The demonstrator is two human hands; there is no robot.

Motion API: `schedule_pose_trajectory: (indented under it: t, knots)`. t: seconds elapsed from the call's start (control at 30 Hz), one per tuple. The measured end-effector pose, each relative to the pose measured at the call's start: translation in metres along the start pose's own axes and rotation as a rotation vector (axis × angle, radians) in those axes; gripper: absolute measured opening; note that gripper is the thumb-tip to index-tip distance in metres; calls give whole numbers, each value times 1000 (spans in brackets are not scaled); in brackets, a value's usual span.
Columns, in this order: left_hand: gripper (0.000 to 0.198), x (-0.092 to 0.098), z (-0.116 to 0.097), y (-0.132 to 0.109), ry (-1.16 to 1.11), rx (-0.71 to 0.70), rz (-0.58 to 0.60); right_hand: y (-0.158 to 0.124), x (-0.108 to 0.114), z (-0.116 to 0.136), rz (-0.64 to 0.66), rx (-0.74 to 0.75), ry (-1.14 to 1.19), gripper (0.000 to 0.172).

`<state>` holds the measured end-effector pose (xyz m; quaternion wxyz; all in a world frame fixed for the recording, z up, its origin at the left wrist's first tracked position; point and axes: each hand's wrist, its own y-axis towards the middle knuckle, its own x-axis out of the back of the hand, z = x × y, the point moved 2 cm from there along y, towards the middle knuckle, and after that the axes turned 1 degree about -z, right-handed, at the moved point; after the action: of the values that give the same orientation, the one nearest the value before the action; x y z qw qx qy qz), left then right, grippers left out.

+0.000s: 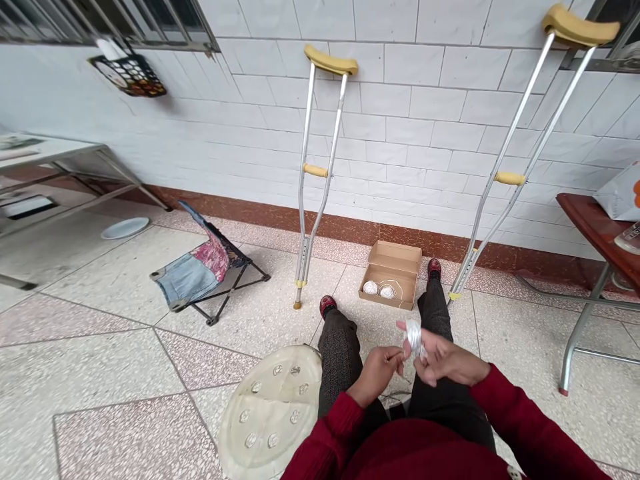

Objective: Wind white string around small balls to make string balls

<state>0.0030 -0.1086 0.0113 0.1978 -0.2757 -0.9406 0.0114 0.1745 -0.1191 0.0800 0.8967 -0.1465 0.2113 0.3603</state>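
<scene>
Dial centred on the hands; 12 o'clock faces the tiled wall point(400, 133).

Item 1: winding of white strand point(414, 339), dial centre, looped around the upper fingers of the right hand point(443, 360). Right grip: fingers spread apart, carrying the loops.

Item 2: left hand point(377, 373), just beside the winding at 8 o'clock. Left grip: thumb and finger pressed together, apparently pinching the strand; that length is too fine to confirm.

Item 3: cardboard box point(396, 257), lid open, between 11 and 12 o'clock on the floor. Contents: two white balls point(371, 287) side by side, with a loose strand point(401, 293). Any link to the hands cannot be made out.

Item 4: crutches, a pair: one point(301, 253) toward 10 o'clock, foot near the left shoe point(327, 305); one point(510, 179) at 1 o'clock, foot near the right shoe point(435, 268).

Item 5: folding chair point(193, 277), between 9 and 10 o'clock.

Hazards, as judged: loops could slip off the fingertips should the right fingers close or dip; a slackened pinch could free the strand; uneven tension could cross or knot the turns; a shifting shoe could knock a crutch sideways.
</scene>
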Motion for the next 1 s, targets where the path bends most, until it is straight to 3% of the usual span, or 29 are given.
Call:
schedule_pose_trajectory:
  t: [0.1, 0.2, 0.3, 0.37, 0.43, 0.5, 0.6, 0.67, 0.73, 0.8, 0.9, 1.0]
  knots:
    - [41, -14, 0, -13, 70, 9, 101, 16, 29, -3, -131, 45, -86, 88]
    - [37, 5, -10, -18, 189, -47, 52, 22, 49, -38, -167, -104, -281, 91]
    - [35, 35, -19, -12, 257, -108, -61, 10, 37, -69, 24, -287, -327, 89]
    - [35, 43, -18, -6, 233, -108, -76, -2, 19, -70, 141, -322, -226, 89]
    - [36, 36, -12, 0, 140, -73, -60, -8, 4, -54, 142, -252, -94, 90]
    - [39, 15, -4, 0, 46, -29, -14, -6, 0, -31, 58, -119, -3, 88]
    - [40, -20, 4, -8, 3, 12, 100, 5, 16, -8, -126, 53, 6, 82]
    - [39, -30, 3, -16, 13, 22, 176, 11, 34, -11, -225, 68, -105, 84]
    - [40, -23, -2, -21, 54, 11, 178, 11, 49, -29, -249, -16, -247, 90]
    - [42, -1, -9, -22, 128, -21, 95, 5, 52, -53, -174, -158, -333, 93]
    - [41, 32, -17, -14, 212, -67, -20, -12, 34, -73, 27, -306, -266, 90]
    - [42, 37, -17, -1, 116, -70, 20, -22, 5, -57, 115, -278, -98, 84]
